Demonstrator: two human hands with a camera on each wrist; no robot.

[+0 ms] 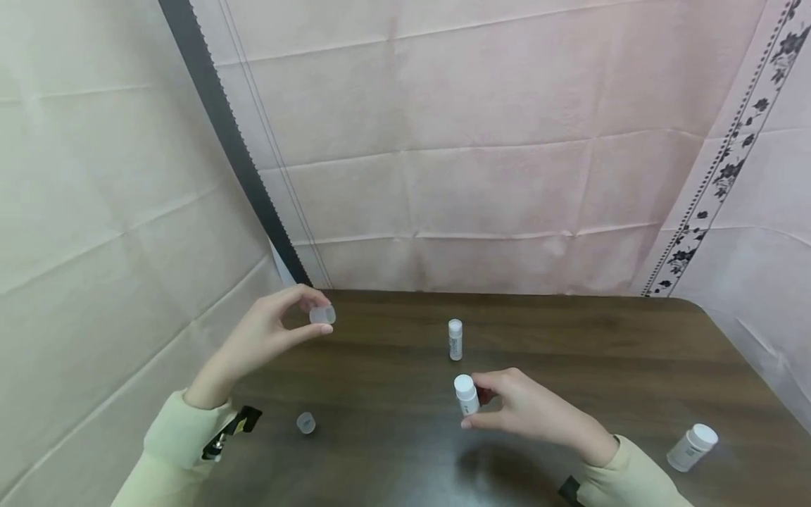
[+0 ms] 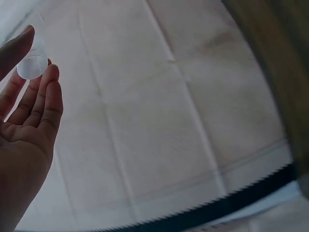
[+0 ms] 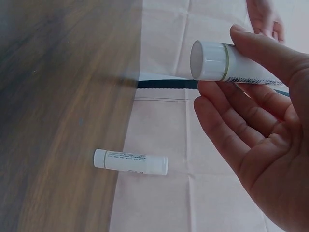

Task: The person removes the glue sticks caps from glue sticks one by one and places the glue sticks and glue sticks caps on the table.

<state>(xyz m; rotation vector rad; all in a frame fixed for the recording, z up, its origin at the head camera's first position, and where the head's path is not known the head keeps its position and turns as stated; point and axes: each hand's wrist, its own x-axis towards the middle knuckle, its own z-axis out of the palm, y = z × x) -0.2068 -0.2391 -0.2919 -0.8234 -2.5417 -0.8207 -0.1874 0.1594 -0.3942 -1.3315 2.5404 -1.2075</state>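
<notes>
The right hand [image 1: 529,412] pinches a white bottle [image 1: 467,400] above the table [image 1: 602,345], short of its far edge; the left hand [image 1: 262,334] pinches a translucent cup [image 1: 322,315] near the far left corner. Both look light, stiff, smooth, best held by their sides

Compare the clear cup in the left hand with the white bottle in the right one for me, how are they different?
The clear cup is see-through; the white bottle is opaque. The bottle carries dark print, while the cup shows none. The cup looks short and stubby, the bottle longer. Both are held up off the table in the hands.
</notes>
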